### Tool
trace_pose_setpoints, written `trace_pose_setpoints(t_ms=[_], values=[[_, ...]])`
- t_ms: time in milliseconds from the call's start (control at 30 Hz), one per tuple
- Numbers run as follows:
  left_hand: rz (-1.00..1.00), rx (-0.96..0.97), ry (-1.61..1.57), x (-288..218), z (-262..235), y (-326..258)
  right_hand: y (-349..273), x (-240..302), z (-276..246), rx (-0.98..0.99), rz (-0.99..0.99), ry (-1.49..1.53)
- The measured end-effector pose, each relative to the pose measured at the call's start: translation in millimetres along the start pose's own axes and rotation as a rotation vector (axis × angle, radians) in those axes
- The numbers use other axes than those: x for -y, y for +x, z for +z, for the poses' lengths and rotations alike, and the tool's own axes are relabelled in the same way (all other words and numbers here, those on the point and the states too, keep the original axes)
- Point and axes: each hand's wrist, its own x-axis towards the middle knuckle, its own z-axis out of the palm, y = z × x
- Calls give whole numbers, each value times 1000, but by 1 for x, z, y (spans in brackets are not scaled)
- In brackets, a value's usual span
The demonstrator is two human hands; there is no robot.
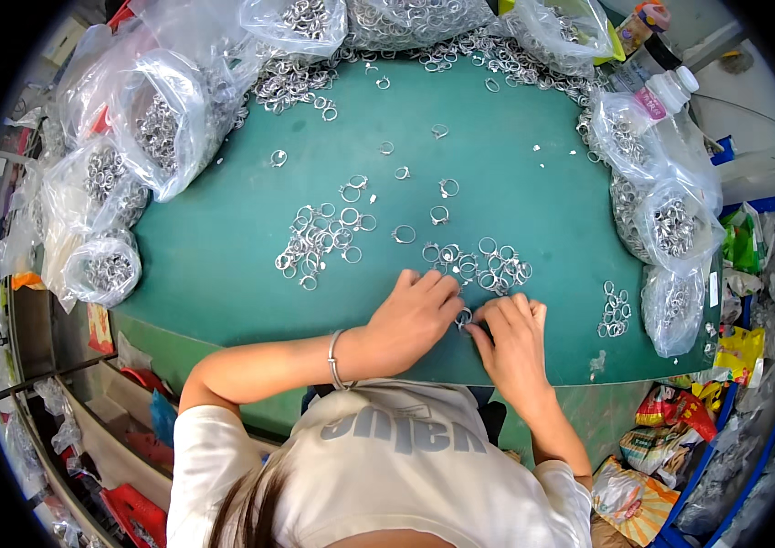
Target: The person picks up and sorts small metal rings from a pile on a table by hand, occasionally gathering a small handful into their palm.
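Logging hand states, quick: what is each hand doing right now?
Left hand: fingers curled, pinching a metal ring.
Right hand: fingers curled, pinching the same ring.

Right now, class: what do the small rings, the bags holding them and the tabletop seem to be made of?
Small rings: probably metal, with a bright silvery shine; both hands pinch one.
Bags: thin clear plastic film, crinkled and see-through with glare.
Tabletop: matte green surface, perhaps a rubbery or felt mat; its look leaves that open.
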Motion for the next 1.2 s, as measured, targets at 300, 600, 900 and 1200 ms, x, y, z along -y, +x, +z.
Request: trace_pose_setpoints(t_ms=[300, 600, 900, 1200], values=[[-20, 33, 1, -3, 11, -1, 2, -13, -11, -13, 27, 142], [106, -22, 37, -5, 11, -4, 7, -30, -12, -200, 144, 143], [-499, -427, -493, 31, -72, -49, 22, -9, 17, 92, 91, 26], [-645, -1345, -583, 155, -170, -151, 32, -11, 26, 109, 59, 155]])
